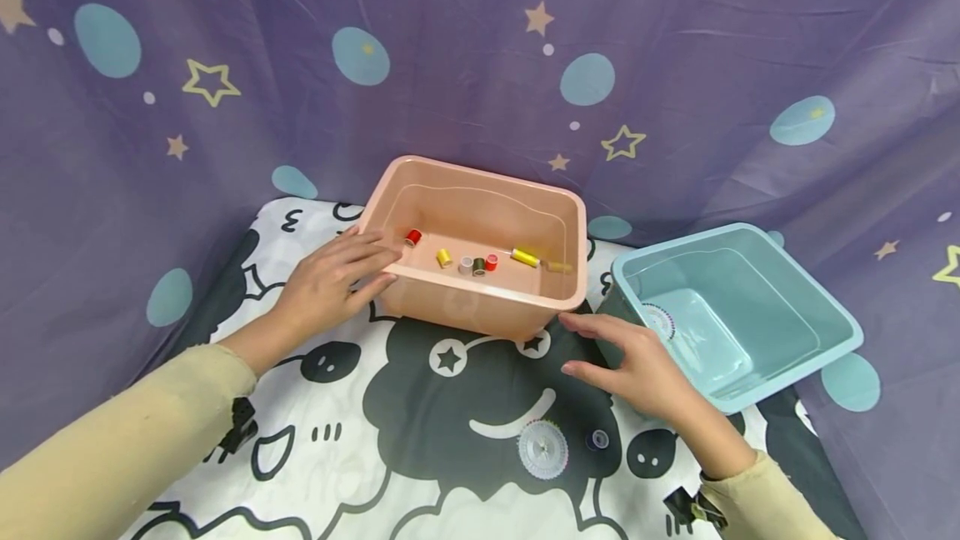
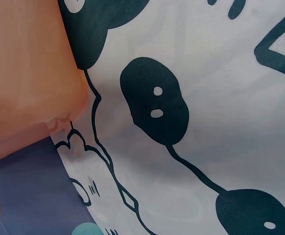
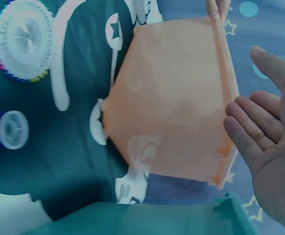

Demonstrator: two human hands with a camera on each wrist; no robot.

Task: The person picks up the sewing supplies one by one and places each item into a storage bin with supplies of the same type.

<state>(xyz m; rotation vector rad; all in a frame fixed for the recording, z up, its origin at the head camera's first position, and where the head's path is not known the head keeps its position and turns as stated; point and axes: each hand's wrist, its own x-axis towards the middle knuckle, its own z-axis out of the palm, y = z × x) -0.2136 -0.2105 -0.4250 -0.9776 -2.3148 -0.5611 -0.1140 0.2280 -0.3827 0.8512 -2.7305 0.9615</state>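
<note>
My left hand (image 1: 337, 273) holds the left front corner of an orange plastic bin (image 1: 480, 307), its thumb and fingers on either side of the rim in the right wrist view. My right hand (image 1: 637, 365) is beside the right front corner, fingers loosely extended and thumb apart. In the bin lie several small thread spools: a red spool (image 1: 412, 237) near the left wall, a yellow spool (image 1: 444, 257), a white spool (image 1: 466, 265), a dark green spool (image 1: 478, 267), another red spool (image 1: 491, 262) and a longer yellow spool (image 1: 525, 257).
Right of the orange bin stands a teal bin (image 1: 802, 377) with a pin wheel (image 1: 657, 322) inside. Another pin wheel (image 1: 543, 449) and a blue spool (image 1: 597, 440) lie on the cartoon-print cloth (image 1: 337, 407) in front. A purple curtain (image 1: 465, 107) hangs behind.
</note>
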